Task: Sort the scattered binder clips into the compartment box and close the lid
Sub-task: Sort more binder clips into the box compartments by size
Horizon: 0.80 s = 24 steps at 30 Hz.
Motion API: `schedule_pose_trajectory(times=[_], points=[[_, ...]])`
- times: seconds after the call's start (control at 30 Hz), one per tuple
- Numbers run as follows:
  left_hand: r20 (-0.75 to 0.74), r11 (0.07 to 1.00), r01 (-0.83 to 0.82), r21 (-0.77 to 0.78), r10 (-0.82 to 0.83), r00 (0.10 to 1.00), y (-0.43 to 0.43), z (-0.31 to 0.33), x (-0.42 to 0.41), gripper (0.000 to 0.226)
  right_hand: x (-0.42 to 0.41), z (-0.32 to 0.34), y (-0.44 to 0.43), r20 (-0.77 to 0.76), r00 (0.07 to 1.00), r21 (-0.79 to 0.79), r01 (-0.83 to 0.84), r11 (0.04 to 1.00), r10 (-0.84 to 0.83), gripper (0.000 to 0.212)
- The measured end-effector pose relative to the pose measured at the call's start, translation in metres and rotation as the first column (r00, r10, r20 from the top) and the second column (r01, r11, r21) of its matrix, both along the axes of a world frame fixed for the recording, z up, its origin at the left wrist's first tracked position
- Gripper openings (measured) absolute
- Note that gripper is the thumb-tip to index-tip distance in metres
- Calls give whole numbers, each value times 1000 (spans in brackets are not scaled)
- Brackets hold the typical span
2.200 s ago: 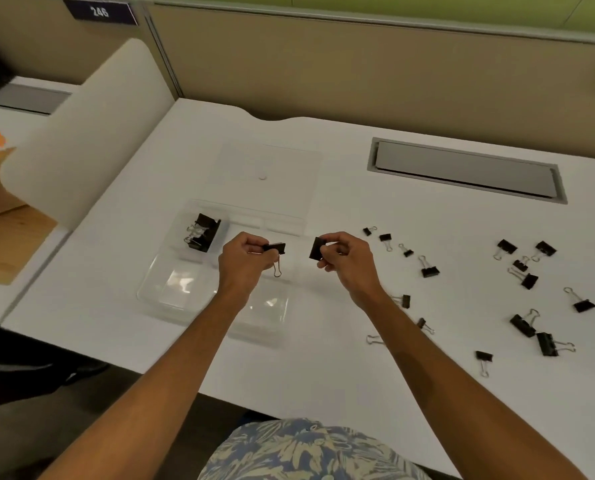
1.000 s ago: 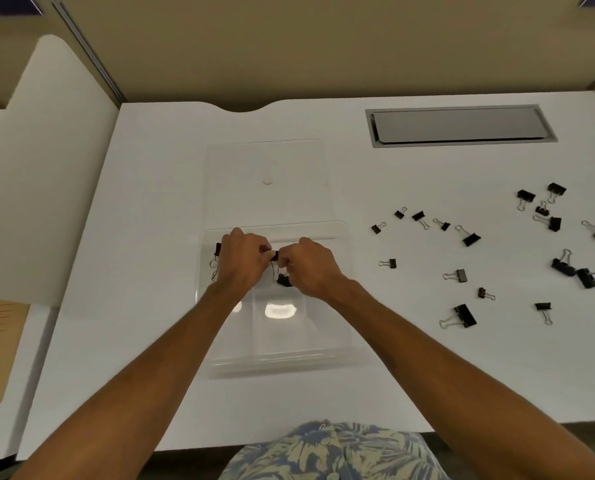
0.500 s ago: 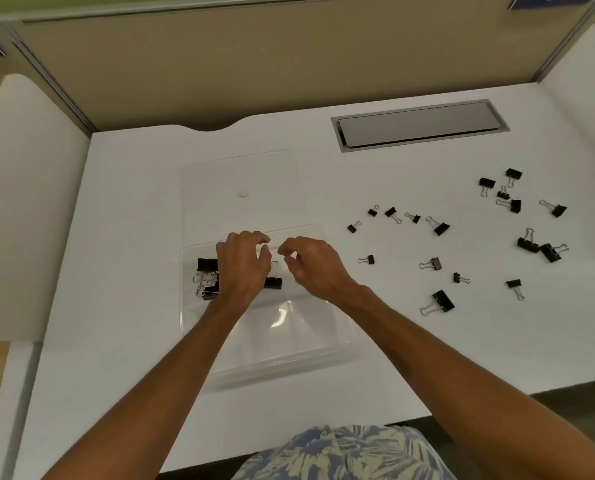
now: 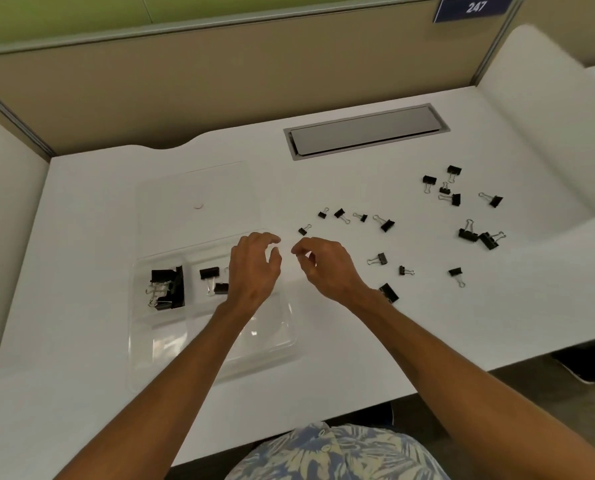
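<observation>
Clear plastic compartment box (image 4: 171, 355), lid open, on the white desk (image 4: 81, 393) — taken here as the landmark. Over the box's far right part: left hand (image 4: 252, 268), fingers loosely curled and apart, holding nothing. Just right of the box's far right corner: right hand (image 4: 327, 268), thumb and forefinger drawn near each other, nothing visible between them. Inside the box, far left compartment: cluster of large black binder clips (image 4: 169, 287) with silver wire handles. Next compartment to the right: two medium black binder clips (image 4: 209, 273), partly hidden by the left hand. Near compartments: contents cannot be told through the glare. Beyond the box, lying flat and joined at its far edge: transparent flat lid (image 4: 195, 199). Right of the box: scattered black binder clips (image 4: 386, 224) of mixed sizes, spread across the desk in loose groups — the farthest group well apart from the box. Beyond and right of the lid: grey metal cable hatch (image 4: 365, 131) set in the desk.
</observation>
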<state>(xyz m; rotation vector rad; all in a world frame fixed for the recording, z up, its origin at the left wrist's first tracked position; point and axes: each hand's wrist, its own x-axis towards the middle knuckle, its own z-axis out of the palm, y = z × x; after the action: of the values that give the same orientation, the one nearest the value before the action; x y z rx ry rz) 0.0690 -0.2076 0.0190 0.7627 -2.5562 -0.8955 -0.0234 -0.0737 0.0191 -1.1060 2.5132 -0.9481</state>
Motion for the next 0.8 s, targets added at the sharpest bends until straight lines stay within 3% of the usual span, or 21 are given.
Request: schedule_pose_trajectory(times=[0.47,0.7,0.8], points=[[-53,996,-58,62,62,997,145,0,-47,22,-58,-4,158,-5,998,-13,-66,998,66,19],[19,994,-51,100,50,999,193,-12,-61,21,-87,-16,225,46,999,-9,-13,1000,14,17],[110,991,-24,130,10,994,201,-24,-64,31,-95,-24,246,59,998,7,24,1000,-25,16]])
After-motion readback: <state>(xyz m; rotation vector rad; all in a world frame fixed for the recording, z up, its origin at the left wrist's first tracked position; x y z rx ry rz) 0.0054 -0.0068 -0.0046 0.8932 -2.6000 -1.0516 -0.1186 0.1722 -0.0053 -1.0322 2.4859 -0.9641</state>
